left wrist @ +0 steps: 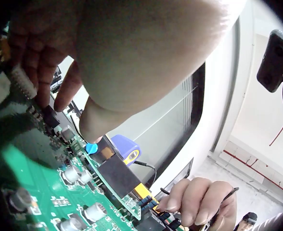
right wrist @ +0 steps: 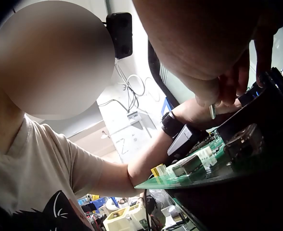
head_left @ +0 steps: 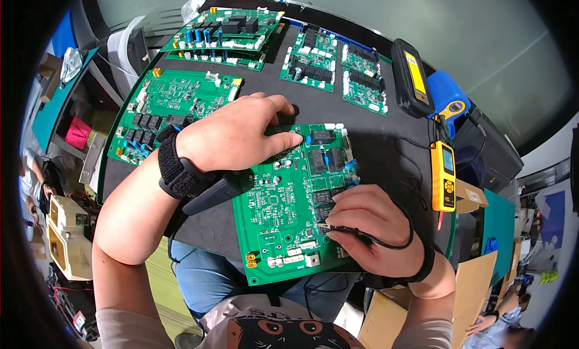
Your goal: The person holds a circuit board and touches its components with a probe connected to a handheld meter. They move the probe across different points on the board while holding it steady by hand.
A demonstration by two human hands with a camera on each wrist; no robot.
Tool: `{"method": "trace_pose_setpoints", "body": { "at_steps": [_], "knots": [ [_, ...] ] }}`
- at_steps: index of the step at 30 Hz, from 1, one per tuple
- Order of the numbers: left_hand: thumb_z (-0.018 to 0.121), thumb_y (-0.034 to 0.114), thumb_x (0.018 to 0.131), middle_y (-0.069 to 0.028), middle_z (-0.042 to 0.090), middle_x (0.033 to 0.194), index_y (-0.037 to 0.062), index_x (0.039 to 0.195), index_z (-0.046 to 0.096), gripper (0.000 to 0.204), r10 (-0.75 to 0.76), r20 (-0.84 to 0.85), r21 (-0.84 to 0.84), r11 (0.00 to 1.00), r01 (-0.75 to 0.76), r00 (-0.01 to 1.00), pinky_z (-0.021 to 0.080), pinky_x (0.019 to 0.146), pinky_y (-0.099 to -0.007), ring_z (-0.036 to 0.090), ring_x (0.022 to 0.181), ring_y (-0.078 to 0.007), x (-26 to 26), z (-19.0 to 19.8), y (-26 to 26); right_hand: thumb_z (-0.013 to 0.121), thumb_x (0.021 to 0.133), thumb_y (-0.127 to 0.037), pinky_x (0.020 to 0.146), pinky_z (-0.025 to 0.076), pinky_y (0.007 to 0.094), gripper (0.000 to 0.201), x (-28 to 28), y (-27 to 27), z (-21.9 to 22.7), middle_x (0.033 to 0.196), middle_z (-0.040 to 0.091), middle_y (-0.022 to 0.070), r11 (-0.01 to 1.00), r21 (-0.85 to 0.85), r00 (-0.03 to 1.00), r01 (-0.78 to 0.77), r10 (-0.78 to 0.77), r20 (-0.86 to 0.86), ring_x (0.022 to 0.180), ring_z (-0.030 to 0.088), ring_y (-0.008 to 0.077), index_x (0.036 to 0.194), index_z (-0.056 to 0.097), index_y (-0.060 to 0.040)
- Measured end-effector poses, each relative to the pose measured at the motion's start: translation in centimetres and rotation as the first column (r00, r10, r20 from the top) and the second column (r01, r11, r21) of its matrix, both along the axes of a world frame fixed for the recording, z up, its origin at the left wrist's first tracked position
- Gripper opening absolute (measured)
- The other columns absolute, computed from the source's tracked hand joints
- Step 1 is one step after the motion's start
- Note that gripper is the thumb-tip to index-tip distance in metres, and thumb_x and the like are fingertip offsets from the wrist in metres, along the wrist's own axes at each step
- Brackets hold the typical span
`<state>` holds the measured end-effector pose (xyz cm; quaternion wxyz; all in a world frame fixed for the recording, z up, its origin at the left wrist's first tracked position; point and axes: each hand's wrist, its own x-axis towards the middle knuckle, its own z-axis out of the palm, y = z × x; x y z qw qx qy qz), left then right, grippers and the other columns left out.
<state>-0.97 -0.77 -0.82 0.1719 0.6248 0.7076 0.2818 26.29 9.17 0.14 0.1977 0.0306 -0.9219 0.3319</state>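
A large green circuit board [head_left: 268, 207] lies tilted at the table's front edge, partly above the person's lap. Across its upper left edge rests the left hand [head_left: 241, 132], thumb on the board beside a blue part [head_left: 308, 140] and the other fingers beyond the edge. That thumb also shows near the blue part [left wrist: 91, 148] in the left wrist view. The right hand [head_left: 375, 225] pinches a thin dark tool [head_left: 342, 229] with a black cable, its metal tip over the board's lower right area. In the right wrist view the tool's metal tip [right wrist: 212, 111] points down from the fingers.
Another green board [head_left: 181, 96] lies at the left, with stacked boards [head_left: 226, 32] behind it. Smaller boards [head_left: 309, 58] sit at the back. At the right are a black case [head_left: 411, 78], a blue device [head_left: 447, 96] and a yellow meter [head_left: 443, 177] with cables.
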Motion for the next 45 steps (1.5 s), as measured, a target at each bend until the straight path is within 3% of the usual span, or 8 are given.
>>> {"method": "trace_pose_setpoints", "body": {
  "at_steps": [30, 45],
  "knots": [
    [0.076, 0.038, 0.097, -0.0216, 0.069, 0.108, -0.0001, 0.130, 0.065, 0.052, -0.006, -0.009, -0.015, 1.000, 0.006, 1.000, 0.055, 0.092, -0.0429, 0.068, 0.104, -0.0351, 0.05, 0.04, 0.12, 0.082, 0.079, 0.003, 0.088, 0.053, 0.0414, 0.030, 0.08, -0.28, 0.25, 0.105, 0.068, 0.0085, 0.999, 0.028, 0.998, 0.042, -0.044, 0.052, 0.103, 0.065, 0.0318, 0.105, 0.070, -0.0051],
    [0.076, 0.037, 0.097, -0.0236, 0.069, 0.108, -0.0012, 0.130, 0.065, 0.052, 0.006, -0.004, 0.007, 1.000, -0.006, 1.000, 0.056, 0.091, -0.0442, 0.068, 0.102, -0.0362, 0.28, 0.11, 0.07, 0.081, 0.083, 0.001, 0.089, 0.052, 0.0409, 0.028, 0.01, -0.07, 0.25, 0.107, 0.067, 0.0088, 1.000, 0.023, 0.999, 0.011, -0.012, 0.029, 0.105, 0.064, 0.0313, 0.108, 0.070, -0.0050]
  ]
}}
